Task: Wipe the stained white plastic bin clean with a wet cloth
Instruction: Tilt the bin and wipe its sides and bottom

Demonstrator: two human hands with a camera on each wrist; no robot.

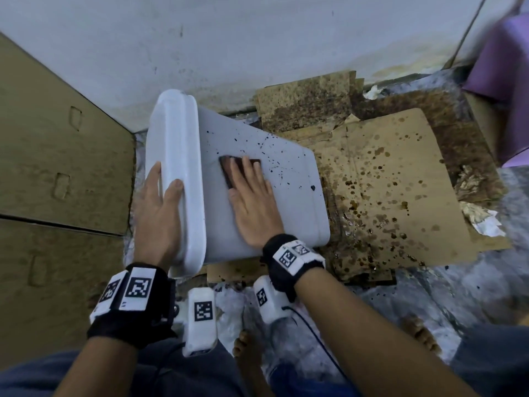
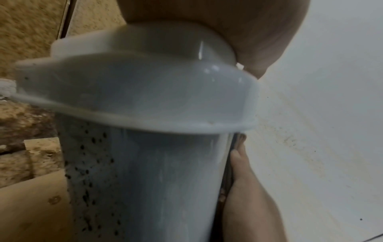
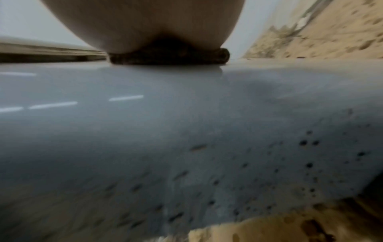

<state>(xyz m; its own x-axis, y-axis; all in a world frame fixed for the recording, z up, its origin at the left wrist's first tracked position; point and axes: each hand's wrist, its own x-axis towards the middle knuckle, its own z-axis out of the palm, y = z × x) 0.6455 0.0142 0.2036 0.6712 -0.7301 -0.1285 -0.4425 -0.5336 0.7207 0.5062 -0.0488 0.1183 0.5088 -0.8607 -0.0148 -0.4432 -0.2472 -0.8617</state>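
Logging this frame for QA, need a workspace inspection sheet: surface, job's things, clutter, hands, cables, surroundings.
Surface: stained cardboard on the floor, brown spatter all over it.
Job's things: white plastic bin on its side, dark specks on the upper face; dark cloth flat on that face.
Clutter: crumpled paper scraps at the cardboard's right edge.
Hands: left hand holds the bin's rim, thumb over it; right hand presses the cloth with flat fingers.
Cables: black cable running from the right wrist unit.
Surroundings: white wall behind, flattened cardboard boxes at left, purple object upper right.
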